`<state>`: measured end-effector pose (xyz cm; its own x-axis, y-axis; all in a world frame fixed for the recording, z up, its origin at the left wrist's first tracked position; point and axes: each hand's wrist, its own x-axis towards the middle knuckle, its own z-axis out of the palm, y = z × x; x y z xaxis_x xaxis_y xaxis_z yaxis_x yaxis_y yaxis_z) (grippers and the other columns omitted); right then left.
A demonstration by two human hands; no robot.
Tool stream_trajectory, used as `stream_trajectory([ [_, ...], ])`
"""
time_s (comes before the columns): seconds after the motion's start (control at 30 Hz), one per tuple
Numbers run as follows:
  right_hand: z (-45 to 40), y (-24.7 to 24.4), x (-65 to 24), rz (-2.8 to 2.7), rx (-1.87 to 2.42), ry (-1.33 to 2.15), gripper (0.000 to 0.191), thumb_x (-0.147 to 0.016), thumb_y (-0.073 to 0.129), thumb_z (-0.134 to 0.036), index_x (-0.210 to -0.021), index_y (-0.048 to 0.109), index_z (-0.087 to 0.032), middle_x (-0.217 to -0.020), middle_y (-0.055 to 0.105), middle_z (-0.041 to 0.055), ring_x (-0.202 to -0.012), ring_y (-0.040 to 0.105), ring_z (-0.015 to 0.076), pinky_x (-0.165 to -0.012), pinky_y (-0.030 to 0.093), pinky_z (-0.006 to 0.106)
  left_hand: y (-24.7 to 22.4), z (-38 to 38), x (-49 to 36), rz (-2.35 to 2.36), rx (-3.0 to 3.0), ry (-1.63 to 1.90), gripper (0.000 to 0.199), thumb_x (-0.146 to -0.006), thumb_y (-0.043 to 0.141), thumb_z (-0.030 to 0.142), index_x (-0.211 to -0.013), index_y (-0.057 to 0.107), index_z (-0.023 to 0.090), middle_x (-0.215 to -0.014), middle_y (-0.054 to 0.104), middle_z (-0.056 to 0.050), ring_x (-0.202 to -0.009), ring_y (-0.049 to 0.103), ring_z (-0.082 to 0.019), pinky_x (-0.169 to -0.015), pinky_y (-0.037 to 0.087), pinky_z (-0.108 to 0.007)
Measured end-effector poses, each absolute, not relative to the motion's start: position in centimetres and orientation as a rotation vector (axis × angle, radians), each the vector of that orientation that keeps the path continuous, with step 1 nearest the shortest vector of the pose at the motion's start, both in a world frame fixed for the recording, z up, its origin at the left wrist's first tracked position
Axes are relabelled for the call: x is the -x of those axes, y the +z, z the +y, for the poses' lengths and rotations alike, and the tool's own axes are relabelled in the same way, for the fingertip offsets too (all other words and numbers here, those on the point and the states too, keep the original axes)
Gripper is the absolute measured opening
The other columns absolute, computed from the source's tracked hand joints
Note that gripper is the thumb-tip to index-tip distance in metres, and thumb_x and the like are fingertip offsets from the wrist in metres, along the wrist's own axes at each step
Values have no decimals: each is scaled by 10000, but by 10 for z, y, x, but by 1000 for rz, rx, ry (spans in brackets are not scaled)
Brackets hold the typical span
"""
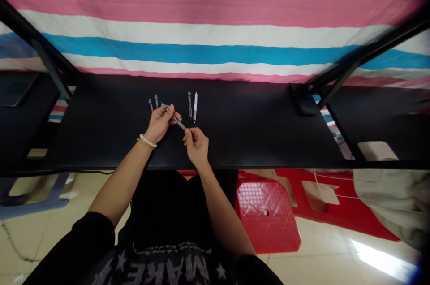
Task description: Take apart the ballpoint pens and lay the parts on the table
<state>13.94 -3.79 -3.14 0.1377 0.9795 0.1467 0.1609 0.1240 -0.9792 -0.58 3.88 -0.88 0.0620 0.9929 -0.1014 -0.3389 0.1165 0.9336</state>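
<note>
Holding a slim grey pen [178,120] between them, the left hand [160,123] clamps its upper-left end and the right hand [196,145] pinches its lower-right end, close together above the black desk [251,132]. Its long axis slants downward to the right, just below four other pens [190,105].

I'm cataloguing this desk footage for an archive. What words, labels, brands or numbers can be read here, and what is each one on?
"MAKE": large letters on the black T-shirt, upside down in this view.
Small line of print above it: too blurred to read.
The pens: any markings too small to read.
</note>
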Motion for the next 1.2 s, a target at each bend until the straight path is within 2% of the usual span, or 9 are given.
stream_trajectory([
  [0.13, -37, -33, -136, -1145, 1210, 940, 294, -963, 600, -481, -1035, 663, -203, -797, 722, 18, -614, 685, 136, -562, 546, 244, -7, 37, 4, 944, -892, 1259, 477, -723, 857, 484, -912, 536, 187, -759, 750, -23, -704, 745, -154, -623, 567, -227],
  [0.23, -36, -36, -135, -1139, 1186, 984, 353, -963, 600, -497, -1125, 690, -198, -812, 735, 27, -619, 697, 140, -557, 565, 249, -7, 35, 3, 921, -913, 1226, 468, -739, 855, 455, -914, 511, 189, -780, 764, -34, -720, 757, -167, -647, 591, -247],
  [0.53, -35, -38, -138, -1056, 1166, 953, 360, -950, 616, -471, -1084, 755, -168, -706, 696, 15, -514, 639, 123, -477, 533, 244, 0, 31, 6, 759, -914, 1110, 406, -812, 803, 449, -1019, 574, 184, -891, 795, -59, -860, 778, -185, -734, 617, -263],
  [0.73, -36, -36, -139, -1181, 1145, 803, 278, -969, 584, -365, -1101, 776, -213, -764, 695, 13, -525, 630, 116, -513, 556, 264, -3, 32, 5, 818, -887, 1139, 426, -769, 837, 455, -958, 582, 171, -877, 797, -65, -803, 778, -184, -689, 623, -259],
  [0.83, -37, -31, -140, -1211, 1147, 741, 248, -962, 592, -325, -1096, 782, -237, -845, 727, 29, -594, 668, 133, -577, 594, 289, -4, 32, 5, 833, -882, 1147, 419, -768, 837, 456, -934, 581, 169, -864, 795, -63, -798, 778, -181, -695, 623, -257],
  [0.93, -37, -26, -139, -1194, 1157, 703, 219, -932, 643, -327, -1074, 787, -242, -999, 749, 58, -806, 726, 176, -717, 628, 319, -3, 32, 4, 843, -873, 1156, 418, -767, 839, 449, -951, 588, 171, -861, 795, -58, -794, 778, -174, -700, 620, -248],
  [1.0, -36, -27, -138, -1146, 1168, 756, 255, -919, 670, -367, -1105, 773, -226, -1011, 756, 70, -862, 736, 194, -738, 631, 324, -3, 32, 4, 838, -876, 1152, 422, -765, 840, 452, -956, 587, 173, -864, 796, -57, -793, 779, -175, -690, 618, -241],
  [1.13, -35, -31, -138, -1065, 1194, 911, 335, -964, 598, -444, -1103, 763, -188, -816, 752, 51, -649, 705, 166, -600, 610, 303, -2, 31, 3, 826, -894, 1133, 450, -748, 844, 479, -952, 581, 176, -857, 794, -54, -794, 780, -186, -690, 624, -258],
  [1.2, -36, -30, -139, -1100, 1172, 846, 270, -950, 629, -405, -1055, 779, -206, -867, 753, 56, -709, 710, 174, -656, 616, 323, -1, 31, 3, 828, -897, 1132, 462, -740, 848, 487, -950, 578, 177, -864, 795, -56, -811, 781, -194, -704, 627, -269],
])
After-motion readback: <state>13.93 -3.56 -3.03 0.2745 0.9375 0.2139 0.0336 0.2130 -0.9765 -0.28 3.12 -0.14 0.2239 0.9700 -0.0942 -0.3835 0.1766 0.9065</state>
